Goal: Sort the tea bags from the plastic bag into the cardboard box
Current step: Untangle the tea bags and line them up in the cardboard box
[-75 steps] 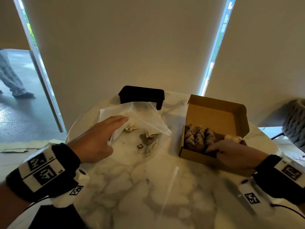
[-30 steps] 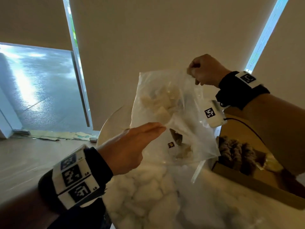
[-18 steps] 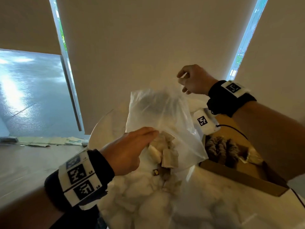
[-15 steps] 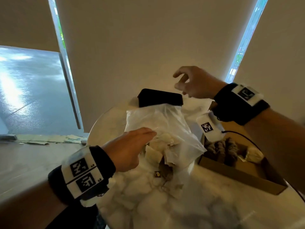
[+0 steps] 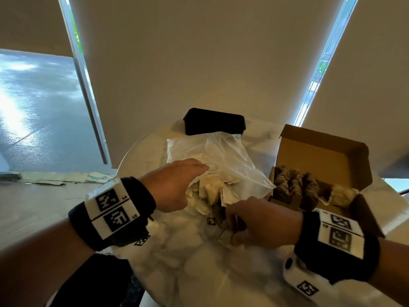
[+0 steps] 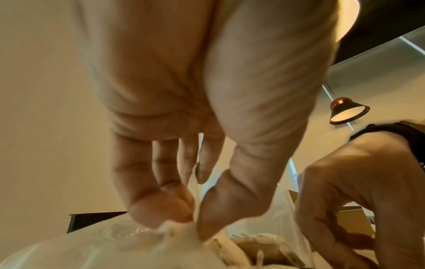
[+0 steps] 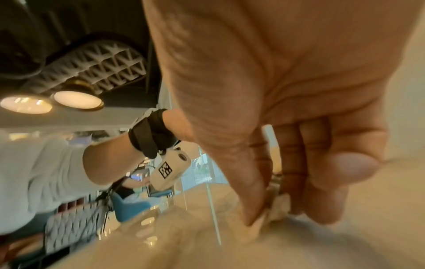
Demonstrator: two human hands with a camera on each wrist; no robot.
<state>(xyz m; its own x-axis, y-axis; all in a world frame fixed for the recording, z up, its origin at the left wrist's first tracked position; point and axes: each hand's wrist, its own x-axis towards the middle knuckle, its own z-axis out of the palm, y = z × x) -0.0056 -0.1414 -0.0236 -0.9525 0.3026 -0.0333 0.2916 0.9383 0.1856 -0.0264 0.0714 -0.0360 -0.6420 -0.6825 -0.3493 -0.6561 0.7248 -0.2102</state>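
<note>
Your left hand [image 5: 174,191] pinches the plastic bag [image 5: 223,158] film between thumb and fingertips [image 6: 161,209]. Your right hand [image 5: 263,222] pinches a tea bag [image 7: 278,205] at the bag's mouth on the marble table [image 5: 199,273]. The open cardboard box [image 5: 318,165], partly filled, sits just right of the bag.

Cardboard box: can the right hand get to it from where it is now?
Probably yes. The cardboard box stands open just beyond the right hand, lid up, nothing between them. The hand is pinching a tea bag at the plastic bag mouth.
</note>
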